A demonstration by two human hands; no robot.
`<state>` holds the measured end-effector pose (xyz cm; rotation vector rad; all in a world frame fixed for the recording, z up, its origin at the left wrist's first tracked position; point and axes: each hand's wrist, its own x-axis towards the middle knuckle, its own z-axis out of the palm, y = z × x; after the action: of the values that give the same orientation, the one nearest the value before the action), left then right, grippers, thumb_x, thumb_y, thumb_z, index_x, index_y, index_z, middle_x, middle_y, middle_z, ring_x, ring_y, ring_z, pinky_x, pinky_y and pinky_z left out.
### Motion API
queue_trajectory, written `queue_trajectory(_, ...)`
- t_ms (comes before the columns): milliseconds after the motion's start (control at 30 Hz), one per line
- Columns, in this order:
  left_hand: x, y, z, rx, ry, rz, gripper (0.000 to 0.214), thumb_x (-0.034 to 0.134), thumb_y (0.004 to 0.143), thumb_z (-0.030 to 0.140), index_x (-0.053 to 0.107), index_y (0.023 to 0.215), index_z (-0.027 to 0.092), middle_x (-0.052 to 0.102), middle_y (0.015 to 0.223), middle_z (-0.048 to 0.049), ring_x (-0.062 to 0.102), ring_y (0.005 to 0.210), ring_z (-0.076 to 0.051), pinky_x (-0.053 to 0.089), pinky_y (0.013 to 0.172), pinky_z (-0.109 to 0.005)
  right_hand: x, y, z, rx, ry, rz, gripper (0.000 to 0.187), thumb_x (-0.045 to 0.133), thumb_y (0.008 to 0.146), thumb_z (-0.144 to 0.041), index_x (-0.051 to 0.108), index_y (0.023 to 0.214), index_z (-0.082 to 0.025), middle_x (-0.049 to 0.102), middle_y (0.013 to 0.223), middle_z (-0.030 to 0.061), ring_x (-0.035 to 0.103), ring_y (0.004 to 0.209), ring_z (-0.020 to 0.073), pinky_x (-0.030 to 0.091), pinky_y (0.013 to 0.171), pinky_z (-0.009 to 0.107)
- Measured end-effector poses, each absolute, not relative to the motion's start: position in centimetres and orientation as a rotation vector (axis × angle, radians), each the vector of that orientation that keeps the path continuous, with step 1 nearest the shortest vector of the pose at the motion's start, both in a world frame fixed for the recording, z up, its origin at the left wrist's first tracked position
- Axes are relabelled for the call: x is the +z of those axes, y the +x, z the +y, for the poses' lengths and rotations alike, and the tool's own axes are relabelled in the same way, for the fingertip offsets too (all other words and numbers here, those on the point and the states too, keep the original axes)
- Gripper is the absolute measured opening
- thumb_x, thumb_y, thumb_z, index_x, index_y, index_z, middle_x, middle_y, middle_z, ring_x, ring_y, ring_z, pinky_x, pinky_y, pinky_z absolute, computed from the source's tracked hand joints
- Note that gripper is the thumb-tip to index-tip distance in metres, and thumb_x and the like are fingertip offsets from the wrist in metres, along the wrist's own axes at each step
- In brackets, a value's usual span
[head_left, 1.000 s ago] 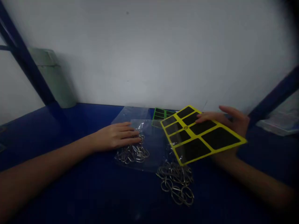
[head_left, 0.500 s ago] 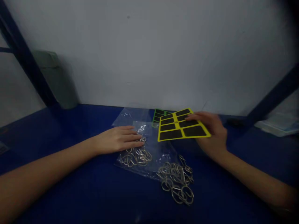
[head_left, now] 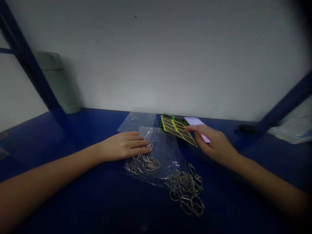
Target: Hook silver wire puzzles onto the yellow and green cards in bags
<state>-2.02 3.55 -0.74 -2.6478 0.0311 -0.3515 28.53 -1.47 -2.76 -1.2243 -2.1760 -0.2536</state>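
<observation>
My left hand lies flat, fingers stretched out, on a clear plastic bag with metal S-shaped hooks in it. More metal hooks lie in a heap at the bag's lower right corner. Between thumb and fingers, my right hand pinches a yellow-edged sheet of black labels, tilted over the back of the table. Partly under it shows a green-edged label sheet. A phone with a lit screen lies behind my right hand, which partly covers it.
The blue table meets a pale wall at the back. A grey-green bin stands at the back left by a blue post. Another clear bag lies behind the first. A dark object and white plastic are at right.
My right hand has brought the yellow-edged label sheet down and back over the green-edged one. The phone has come into sight. My left hand has stayed on the bag.
</observation>
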Motion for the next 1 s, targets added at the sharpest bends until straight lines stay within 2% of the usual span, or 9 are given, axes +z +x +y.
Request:
queue_trajectory(100,-0.7,-2.0,3.6,-0.371,-2.643,0.046,0.032,0.031,0.089,0.008,0.052,0.112,0.013,0.059,0.108,-0.0111,0.055,0.1,-0.017,0.043,0.089,-0.036,-2.7,27.4,-2.1,-0.127,-1.177,-2.346,0.032,0.038,0.083,-0.022,0.047,0.114,-0.023,0.059,0.106,0.0072,0.055,0.097,0.0204,0.047,0.082,0.04)
queue_trajectory(267,-0.5,-1.9,3.4,-0.448,-2.627,0.104,0.03,0.034,0.088,0.009,0.054,0.11,0.014,0.061,0.104,-0.0107,0.056,0.098,-0.017,0.044,0.089,-0.034,-3.6,27.4,-1.4,-0.02,-1.334,-2.406,0.045,0.036,0.085,-0.035,0.033,0.128,-0.022,0.048,0.123,0.0076,0.048,0.108,0.022,0.041,0.09,0.043)
queue_trajectory(400,-0.1,-1.8,3.0,-0.484,-2.605,0.174,0.028,0.036,0.087,0.01,0.056,0.106,0.013,0.063,0.1,-0.0111,0.058,0.095,-0.018,0.046,0.087,-0.034,-4.2,27.7,-0.8,-0.015,-1.357,-2.428,0.044,0.032,0.087,-0.035,0.03,0.13,-0.024,0.043,0.128,0.005,0.043,0.114,0.022,0.035,0.095,0.043)
queue_trajectory(533,-0.2,-2.0,3.2,-0.545,-2.634,0.168,0.027,0.038,0.087,0.01,0.056,0.106,0.011,0.062,0.101,-0.0127,0.058,0.096,-0.018,0.046,0.087,-0.035,-4.4,27.8,-0.6,-0.14,-1.356,-2.4,0.041,0.032,0.087,-0.029,0.033,0.127,-0.023,0.044,0.128,0.0054,0.041,0.116,0.0235,0.034,0.094,0.047)
queue_trajectory(600,-0.5,-2.2,3.5,-0.591,-2.66,0.125,0.027,0.037,0.087,0.012,0.055,0.107,0.011,0.062,0.102,-0.0126,0.057,0.097,-0.017,0.046,0.087,-0.035,-4.0,28.1,-0.7,-0.275,-1.316,-2.346,0.034,0.038,0.084,-0.03,0.045,0.116,-0.02,0.054,0.115,0.0085,0.047,0.108,0.0245,0.038,0.088,0.046)
queue_trajectory(667,-0.9,-2.3,3.8,-0.633,-2.695,0.087,0.028,0.035,0.088,0.014,0.055,0.107,0.011,0.062,0.101,-0.0125,0.057,0.097,-0.017,0.047,0.085,-0.035,-3.5,28.3,-1.0,-0.38,-1.246,-2.302,0.02,0.045,0.08,-0.031,0.055,0.092,-0.018,0.061,0.09,0.0082,0.056,0.087,0.0224,0.043,0.077,0.041)
queue_trajectory(700,-1.0,-2.4,3.9,-0.65,-2.709,0.077,0.028,0.035,0.088,0.015,0.055,0.107,0.01,0.062,0.101,-0.0126,0.058,0.096,-0.017,0.048,0.084,-0.034,-3.2,28.4,-1.3,-0.399,-1.207,-2.311,0.014,0.047,0.079,-0.03,0.055,0.08,-0.018,0.06,0.077,0.0062,0.056,0.076,0.0199,0.044,0.07,0.038)
queue_trajectory(800,-1.3,-2.5,4.0,-0.666,-2.738,0.046,0.028,0.035,0.088,0.016,0.054,0.108,0.011,0.062,0.101,-0.0122,0.058,0.095,-0.017,0.049,0.083,-0.034,-2.7,28.3,-1.9,-0.378,-1.092,-2.46,0.023,0.048,0.078,-0.031,0.048,0.058,-0.019,0.052,0.058,0.0013,0.049,0.058,0.0146,0.039,0.057,0.03)
queue_trajectory(1000,-1.5,-2.4,4.0,-0.71,-2.763,0.042,0.027,0.04,0.086,0.014,0.054,0.108,0.01,0.062,0.102,-0.0126,0.058,0.095,-0.017,0.048,0.082,-0.034,-3.1,26.7,-2.4,-0.272,-1.046,-2.543,0.039,0.049,0.078,-0.042,0.041,0.048,-0.019,0.044,0.05,-0.0019,0.042,0.052,0.0118,0.03,0.052,0.027)
